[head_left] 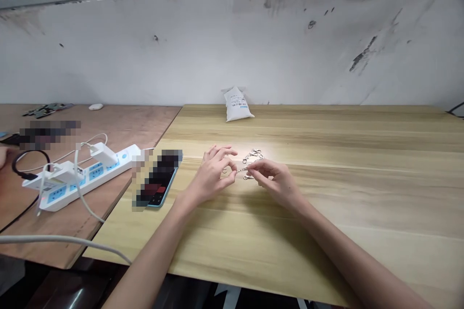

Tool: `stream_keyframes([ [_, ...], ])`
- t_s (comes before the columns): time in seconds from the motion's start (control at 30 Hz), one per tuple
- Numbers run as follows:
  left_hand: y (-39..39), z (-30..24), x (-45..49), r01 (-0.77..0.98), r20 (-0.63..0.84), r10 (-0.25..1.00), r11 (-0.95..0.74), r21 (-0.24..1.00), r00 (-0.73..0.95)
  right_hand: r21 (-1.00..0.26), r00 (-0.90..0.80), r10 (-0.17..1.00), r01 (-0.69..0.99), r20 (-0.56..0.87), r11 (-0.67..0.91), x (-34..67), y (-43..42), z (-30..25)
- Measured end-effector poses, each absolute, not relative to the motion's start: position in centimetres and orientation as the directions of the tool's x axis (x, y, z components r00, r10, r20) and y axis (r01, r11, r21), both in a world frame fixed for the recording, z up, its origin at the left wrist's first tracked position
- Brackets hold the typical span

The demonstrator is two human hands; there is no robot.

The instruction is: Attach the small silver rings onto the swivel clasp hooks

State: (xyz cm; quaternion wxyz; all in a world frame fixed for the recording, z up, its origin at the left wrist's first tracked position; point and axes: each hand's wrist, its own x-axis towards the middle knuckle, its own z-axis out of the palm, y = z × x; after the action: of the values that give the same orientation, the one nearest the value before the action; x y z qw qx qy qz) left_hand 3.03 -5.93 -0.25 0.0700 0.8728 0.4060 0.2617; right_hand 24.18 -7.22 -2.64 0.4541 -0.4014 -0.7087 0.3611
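A short, thin metal chain [242, 170] is stretched between my two hands above the table. My left hand [213, 174] pinches its left end between thumb and index finger, the other fingers raised. At the other end, the fingertips of my right hand [273, 179] are closed on it. Just behind the hands lie several small metal clasps [253, 155], which look like swivel hooks. A small metal ring [224, 171] shows beside my left fingers. The fingers partly hide these small pieces.
A white plastic packet [237, 105] stands at the table's back, near the wall. Left of my arm lies a phone [159, 181]. A white power strip [90, 174] with plugs and cables rests on the adjoining brown table [145, 116]. Part of another person's hand [2, 155] shows at the left edge.
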Motion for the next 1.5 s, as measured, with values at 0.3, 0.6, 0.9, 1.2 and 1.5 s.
stream_keyframes([
  [0.3, -6.2, -0.9, 2.8, 0.714, 0.377, 0.815, -0.572, 0.404, 0.44, -0.611, -0.445, 0.715, 0.377, 0.54, 0.696, 23.4, -7.7, -3.4],
  [0.6, -6.3, -1.1, 2.9, 0.749, 0.422, 0.835, -0.522, 0.408, 0.352, -0.437, -0.524, 0.721, 0.575, 0.454, 0.692, 23.2, -8.0, -3.3],
  [0.9, -7.1, -0.6, 3.7, 0.665, 0.526, 0.702, -0.683, 0.303, 0.48, -0.847, -0.537, 0.81, 0.297, 0.234, 0.441, 23.3, -7.7, -2.5],
  [1.2, -6.6, -1.6, 3.3, 0.721, 0.332, 0.803, -0.592, 0.36, 0.495, -0.236, -0.544, 0.707, 0.691, 0.452, 0.683, 24.6, -6.6, -3.3],
  [1.5, -6.0, -2.2, 2.5, 0.752, 0.296, 0.793, -0.604, 0.263, 0.533, -0.02, -0.786, 0.46, 0.497, 0.414, 0.867, 22.4, -8.6, -3.9],
])
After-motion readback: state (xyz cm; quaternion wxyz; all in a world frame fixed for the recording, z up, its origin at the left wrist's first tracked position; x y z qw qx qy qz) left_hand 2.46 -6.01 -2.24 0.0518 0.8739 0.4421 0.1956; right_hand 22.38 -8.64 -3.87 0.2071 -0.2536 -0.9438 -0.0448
